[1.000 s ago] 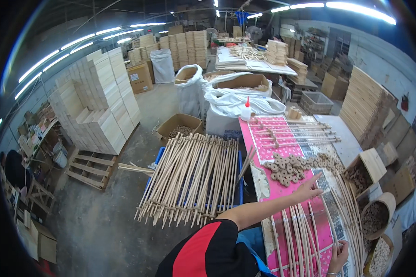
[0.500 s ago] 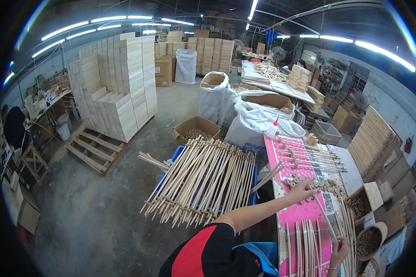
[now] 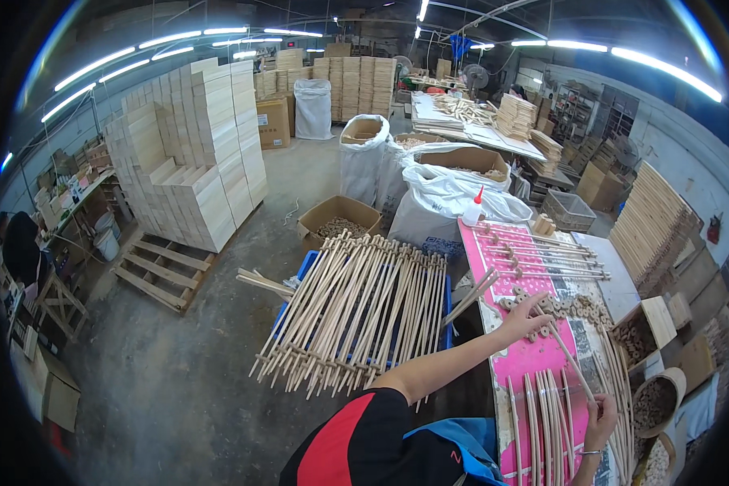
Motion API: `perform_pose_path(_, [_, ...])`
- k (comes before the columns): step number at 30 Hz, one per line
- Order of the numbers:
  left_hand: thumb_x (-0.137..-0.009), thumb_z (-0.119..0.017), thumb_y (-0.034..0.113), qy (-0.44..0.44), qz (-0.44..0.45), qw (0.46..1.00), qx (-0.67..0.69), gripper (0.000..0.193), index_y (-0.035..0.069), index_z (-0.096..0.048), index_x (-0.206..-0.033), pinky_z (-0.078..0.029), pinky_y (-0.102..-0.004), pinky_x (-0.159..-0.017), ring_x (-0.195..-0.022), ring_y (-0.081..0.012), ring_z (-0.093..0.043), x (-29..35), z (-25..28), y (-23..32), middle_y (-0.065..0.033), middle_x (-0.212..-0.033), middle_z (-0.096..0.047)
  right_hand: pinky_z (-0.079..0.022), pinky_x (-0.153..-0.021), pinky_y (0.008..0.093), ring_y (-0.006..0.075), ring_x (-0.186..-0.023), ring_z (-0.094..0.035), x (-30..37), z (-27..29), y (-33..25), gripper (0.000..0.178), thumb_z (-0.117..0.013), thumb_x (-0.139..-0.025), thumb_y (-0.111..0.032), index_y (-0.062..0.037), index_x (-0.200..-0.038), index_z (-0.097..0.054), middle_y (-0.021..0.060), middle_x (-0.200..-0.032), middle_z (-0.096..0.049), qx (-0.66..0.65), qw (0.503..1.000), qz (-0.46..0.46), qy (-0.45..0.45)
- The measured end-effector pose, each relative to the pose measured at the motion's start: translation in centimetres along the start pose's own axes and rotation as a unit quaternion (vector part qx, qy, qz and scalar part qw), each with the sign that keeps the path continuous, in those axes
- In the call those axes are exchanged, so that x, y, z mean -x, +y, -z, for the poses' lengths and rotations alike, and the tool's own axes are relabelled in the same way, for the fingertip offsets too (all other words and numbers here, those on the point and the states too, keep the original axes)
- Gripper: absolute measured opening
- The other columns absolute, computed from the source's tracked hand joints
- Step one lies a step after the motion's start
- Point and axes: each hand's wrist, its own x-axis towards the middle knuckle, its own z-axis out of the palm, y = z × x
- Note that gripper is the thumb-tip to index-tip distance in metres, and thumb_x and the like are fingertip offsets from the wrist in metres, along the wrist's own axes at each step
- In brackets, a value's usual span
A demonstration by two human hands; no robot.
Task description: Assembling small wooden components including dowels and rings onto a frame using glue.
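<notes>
A thin wooden rod (image 3: 573,362) slants over the pink board (image 3: 506,356) between my hands. My right hand (image 3: 601,423) grips its near end. At its far end, my left hand (image 3: 525,319) is closed, fingers pinched together; a small wooden piece may sit in them, but it is too small to tell. Around my left fingertips lie several small round wooden pieces with holes (image 3: 579,307). Nearer, a row of wooden rods (image 3: 547,413) lies on the board, left of my right hand. Farther up the board are rods with pieces fitted on their ends (image 3: 535,257).
A blue crate (image 3: 448,312) heaped with long rods stands left of the table. A white glue bottle with a red tip (image 3: 474,207) is at the board's far corner. Bins of small wooden parts (image 3: 654,402) line the right side. Sacks (image 3: 429,212) and a carton (image 3: 324,223) stand beyond.
The view has shifted slightly. Both hands keep hold at the two ends of the rod, with little visible movement along the board.
</notes>
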Motion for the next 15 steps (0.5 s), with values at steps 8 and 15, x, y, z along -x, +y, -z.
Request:
perform_pose_path(8, [-0.095, -0.076, 0.025, -0.058, 0.021, 0.998, -0.028, 0.076, 0.012, -0.039, -0.159, -0.056, -0.0325, -0.086, -0.107, -0.0182, -0.065, -2.2, -2.1, -2.7, -0.0103, -0.141, -0.058, -0.043, -0.063, 0.0356, 0.0227, -0.068, -0.054, 2.2, 1.3, 4.8, 0.016, -0.066, -0.098, -0.016, -0.0003, -0.099, -0.067, 0.0109, -0.076, -0.058, 0.086, 0.995, 0.048, 0.032])
perform_pose_path(15, [-0.098, -0.071, 0.014, -0.047, 0.099, 0.993, -0.035, 0.073, 0.011, -0.035, -0.161, -0.053, -0.0249, -0.073, -0.085, -0.0087, -0.063, -4.0, -3.0, -0.2, -0.0034, -0.101, -0.067, -0.050, -0.066, 0.0386, 0.0288, -0.074, -0.064, -0.4, 0.6, 2.9, 0.016, -0.071, -0.093, -0.020, -0.0050, -0.098, -0.069, 0.0124, -0.084, -0.064, 0.088, 0.995, -0.032, 0.043])
